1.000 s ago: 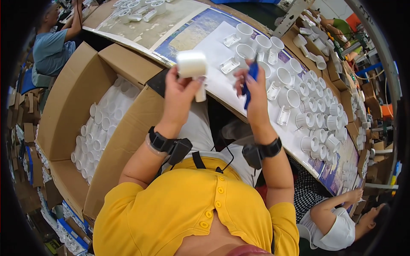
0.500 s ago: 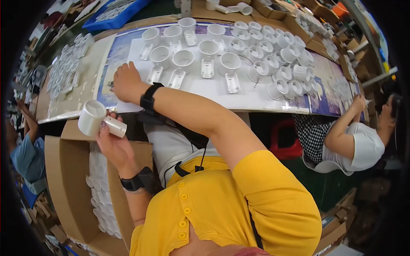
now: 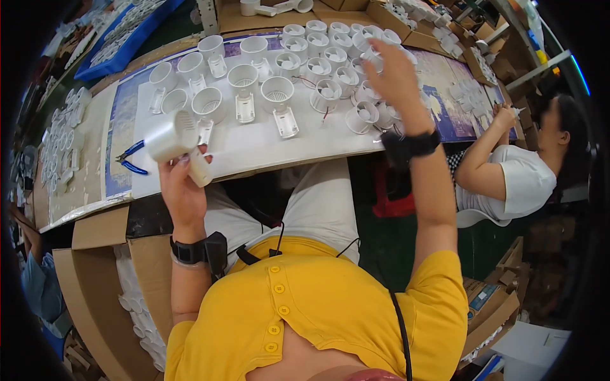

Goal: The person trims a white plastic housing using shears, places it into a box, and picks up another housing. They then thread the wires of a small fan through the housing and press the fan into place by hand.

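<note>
In my left hand (image 3: pixel 184 200) is a white plastic housing (image 3: pixel 168 138), a round cup with a slotted end and a short handle, raised off the near left of the table. My fingers close round its handle. My right hand (image 3: pixel 395 79) reaches over a cluster of small white fan units (image 3: pixel 327 91), fingers apart, with nothing visible in them; it hides some units. More cup-shaped housings (image 3: pixel 277 94) stand in rows on white paper, their open handles toward me. Blue-handled cutting pliers (image 3: pixel 133 160) lie beside the held housing.
A carton (image 3: pixel 95 292) of white parts stands at my lower left. A blue tray (image 3: pixel 121 41) sits at the far left, with loose white parts (image 3: pixel 65 136) nearer. At right, a seated co-worker (image 3: pixel 508 171) handles small parts. Cardboard boxes (image 3: pixel 419 35) line the back.
My right hand has swung from the table's left side to the fan units at right, uncovering the pliers. The left hand has moved up and right with the housing. The view has shifted.
</note>
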Demonstrator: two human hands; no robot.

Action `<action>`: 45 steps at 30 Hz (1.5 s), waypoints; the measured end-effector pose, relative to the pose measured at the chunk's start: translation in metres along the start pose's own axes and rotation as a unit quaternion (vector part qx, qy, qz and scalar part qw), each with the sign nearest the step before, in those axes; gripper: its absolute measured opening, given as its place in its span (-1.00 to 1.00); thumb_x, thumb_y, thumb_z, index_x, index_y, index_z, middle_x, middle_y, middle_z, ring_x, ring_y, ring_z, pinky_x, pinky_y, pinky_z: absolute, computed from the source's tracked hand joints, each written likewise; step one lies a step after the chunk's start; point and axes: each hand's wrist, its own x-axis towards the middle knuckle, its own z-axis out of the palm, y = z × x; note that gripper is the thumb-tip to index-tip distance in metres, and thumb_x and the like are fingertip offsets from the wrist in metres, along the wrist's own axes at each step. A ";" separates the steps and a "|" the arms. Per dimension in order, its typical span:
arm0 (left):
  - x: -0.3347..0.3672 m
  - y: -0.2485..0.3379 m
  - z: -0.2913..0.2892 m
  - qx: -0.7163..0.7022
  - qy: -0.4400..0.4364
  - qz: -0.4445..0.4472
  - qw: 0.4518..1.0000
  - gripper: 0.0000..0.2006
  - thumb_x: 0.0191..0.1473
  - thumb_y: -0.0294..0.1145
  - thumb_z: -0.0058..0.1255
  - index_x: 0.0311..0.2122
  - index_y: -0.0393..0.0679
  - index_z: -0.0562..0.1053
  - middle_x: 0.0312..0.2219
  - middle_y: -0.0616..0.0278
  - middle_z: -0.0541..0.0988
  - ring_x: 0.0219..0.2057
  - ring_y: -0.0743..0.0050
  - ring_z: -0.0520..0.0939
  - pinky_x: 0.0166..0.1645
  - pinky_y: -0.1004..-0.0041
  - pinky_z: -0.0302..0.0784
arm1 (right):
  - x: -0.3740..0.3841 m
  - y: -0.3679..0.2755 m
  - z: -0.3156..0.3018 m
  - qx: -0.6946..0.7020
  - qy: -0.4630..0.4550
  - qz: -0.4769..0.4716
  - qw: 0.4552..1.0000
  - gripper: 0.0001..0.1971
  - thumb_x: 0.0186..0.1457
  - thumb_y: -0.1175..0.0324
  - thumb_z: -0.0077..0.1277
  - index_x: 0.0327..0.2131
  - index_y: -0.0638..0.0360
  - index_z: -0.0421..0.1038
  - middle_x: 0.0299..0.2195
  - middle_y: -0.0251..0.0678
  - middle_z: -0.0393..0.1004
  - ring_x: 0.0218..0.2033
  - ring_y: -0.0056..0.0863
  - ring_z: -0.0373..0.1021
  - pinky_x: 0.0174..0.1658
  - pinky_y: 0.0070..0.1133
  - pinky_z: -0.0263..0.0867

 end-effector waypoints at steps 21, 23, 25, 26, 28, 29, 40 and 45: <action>0.005 -0.040 0.018 -0.095 -0.129 -0.185 0.970 -0.59 0.07 -0.41 -0.26 0.05 -0.28 0.20 -0.07 -0.10 0.41 -0.10 0.11 0.50 0.01 0.15 0.43 | -0.018 -0.062 -0.007 0.840 -0.095 0.157 0.511 -0.52 0.12 0.23 -0.05 0.07 0.27 0.21 -0.10 -0.14 0.43 -0.15 -0.28 0.40 -0.20 -0.53 0.28; 0.007 -0.040 0.018 -0.124 -0.129 -0.194 0.965 -0.59 0.07 -0.44 -0.25 0.06 -0.27 0.19 -0.07 -0.10 0.42 -0.11 0.10 0.50 0.01 0.14 0.44 | -0.041 -0.082 0.003 0.855 -0.103 0.154 0.485 -0.52 0.12 0.22 -0.05 0.07 0.26 0.21 -0.10 -0.11 0.41 -0.13 -0.27 0.39 -0.19 -0.51 0.28; 0.006 -0.038 0.017 -0.190 -0.159 -0.218 0.944 -0.57 0.06 -0.48 -0.25 0.09 -0.25 0.17 -0.08 -0.10 0.42 -0.12 0.09 0.51 0.00 0.14 0.44 | -0.051 -0.100 0.013 0.868 -0.108 0.150 0.461 -0.51 0.12 0.21 -0.06 0.07 0.25 0.21 -0.09 -0.09 0.40 -0.12 -0.26 0.37 -0.18 -0.49 0.29; 0.004 -0.036 0.017 -0.188 -0.152 -0.214 0.947 -0.57 0.06 -0.48 -0.25 0.09 -0.25 0.17 -0.08 -0.10 0.42 -0.12 0.09 0.51 0.00 0.14 0.44 | -0.053 -0.110 0.018 0.875 -0.109 0.171 0.440 -0.50 0.12 0.18 -0.06 0.07 0.24 0.20 -0.09 -0.07 0.39 -0.14 -0.26 0.37 -0.19 -0.48 0.28; -0.001 -0.032 0.020 -0.022 -0.104 -0.178 0.978 -0.53 0.03 -0.49 -0.14 0.10 -0.24 0.18 -0.10 -0.07 0.44 -0.14 0.11 0.52 -0.01 0.19 0.45 | -0.056 -0.127 0.022 0.884 -0.104 0.215 0.401 -0.47 0.12 0.12 -0.07 0.08 0.23 0.19 -0.10 -0.03 0.36 -0.18 -0.27 0.36 -0.21 -0.47 0.27; -0.003 -0.028 0.023 0.060 -0.081 -0.159 0.982 -0.52 0.02 -0.50 -0.09 0.10 -0.23 0.19 -0.11 -0.06 0.45 -0.15 0.13 0.53 -0.02 0.22 0.46 | -0.055 -0.131 0.023 0.884 -0.106 0.215 0.401 -0.47 0.12 0.12 -0.07 0.08 0.23 0.19 -0.10 -0.03 0.36 -0.18 -0.27 0.36 -0.21 -0.47 0.27; -0.014 -0.020 0.032 0.546 -0.109 0.108 0.824 -0.35 -0.16 -0.44 0.18 0.10 -0.18 0.21 -0.11 0.05 0.44 -0.13 0.20 0.52 -0.04 0.37 0.44 | -0.063 -0.161 0.027 0.898 -0.158 0.227 0.342 -0.36 0.08 -0.03 -0.09 0.09 0.25 0.14 -0.11 0.07 0.34 -0.26 -0.32 0.32 -0.24 -0.45 0.23; -0.018 -0.028 0.032 0.526 -0.086 0.090 0.842 -0.32 -0.16 -0.46 0.17 0.13 -0.17 0.19 -0.11 0.04 0.44 -0.08 0.14 0.48 0.00 0.33 0.41 | -0.075 -0.170 0.026 0.881 -0.175 0.218 0.381 -0.35 0.07 -0.01 -0.09 0.10 0.27 0.13 -0.07 0.04 0.33 -0.18 -0.25 0.34 -0.17 -0.39 0.27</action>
